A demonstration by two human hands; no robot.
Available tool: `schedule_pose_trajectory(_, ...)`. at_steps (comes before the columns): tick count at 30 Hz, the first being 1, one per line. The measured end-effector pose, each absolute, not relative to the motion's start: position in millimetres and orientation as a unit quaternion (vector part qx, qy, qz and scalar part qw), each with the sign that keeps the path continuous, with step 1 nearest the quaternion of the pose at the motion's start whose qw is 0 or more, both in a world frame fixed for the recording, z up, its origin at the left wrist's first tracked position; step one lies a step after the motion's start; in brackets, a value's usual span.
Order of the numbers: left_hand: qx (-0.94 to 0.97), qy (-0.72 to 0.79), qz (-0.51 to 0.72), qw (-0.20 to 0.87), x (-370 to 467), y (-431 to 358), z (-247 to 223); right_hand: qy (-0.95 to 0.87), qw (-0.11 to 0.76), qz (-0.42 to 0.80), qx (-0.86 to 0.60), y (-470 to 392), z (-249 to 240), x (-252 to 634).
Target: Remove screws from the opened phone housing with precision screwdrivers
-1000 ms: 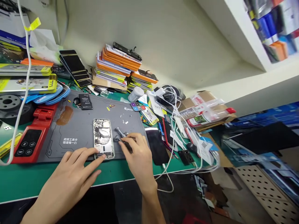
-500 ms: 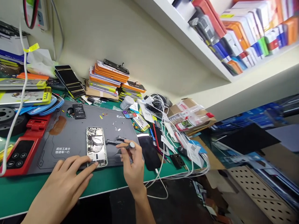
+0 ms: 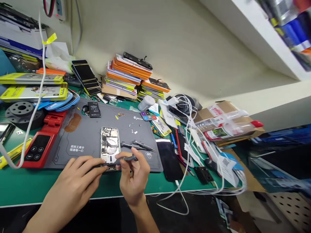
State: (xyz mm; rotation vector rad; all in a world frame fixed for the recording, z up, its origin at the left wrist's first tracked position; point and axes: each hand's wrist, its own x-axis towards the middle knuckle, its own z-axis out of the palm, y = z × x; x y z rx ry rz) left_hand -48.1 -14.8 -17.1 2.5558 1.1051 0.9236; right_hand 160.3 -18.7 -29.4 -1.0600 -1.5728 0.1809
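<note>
My right hand (image 3: 132, 179) pinches a screwdriver (image 3: 122, 159) at the opened phone's (image 3: 109, 148) lower edge; my left hand (image 3: 77, 181) steadies it, fingers spread (2 spare drivers (image 3: 138, 145) nearby). Next needs careful tip seating.

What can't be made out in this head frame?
- Screwdriver tip: hidden between the right hand and left hand fingers.
- Opened phone bottom edge: covered by both hands.
- Its internal parts: too small.
- Shelf boxes: blurred and cut off by the right edge.
</note>
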Motion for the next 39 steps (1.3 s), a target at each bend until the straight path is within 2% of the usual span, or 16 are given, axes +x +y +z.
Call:
schedule_pose_trajectory(8, 0.863, 0.386, 0.306, 0.108, -46, -16, -13, -0.692, 0.559, 0.079, -0.450, -17, -33, 164)
schedule_pose_trajectory(12, 0.861, 0.385, 0.315, 0.110, -45, -16, -10, -0.685, 0.579, 0.050, -0.439, -18, -32, 164)
schedule_pose_trajectory(18, 0.860, 0.383, 0.318, 0.110, -44, -16, -9, -0.686, 0.567, 0.077, -0.449, -17, -30, 164)
schedule_pose_trajectory(25, 0.862, 0.384, 0.308, 0.120, -45, -17, -6, -0.738, 0.513, -0.040, -0.436, -16, -22, 167)
schedule_pose_trajectory(30, 0.856, 0.391, 0.307, 0.143, -46, -17, -6, -0.742, 0.525, 0.041, -0.416, -18, -20, 171)
schedule_pose_trajectory(35, 0.838, 0.406, 0.321, 0.174, -43, -13, -1, -0.732, 0.527, 0.011, -0.433, -21, -22, 172)
schedule_pose_trajectory(39, 0.842, 0.420, 0.315, 0.126, -31, -5, 4, -0.726, 0.534, -0.012, -0.434, -21, -24, 171)
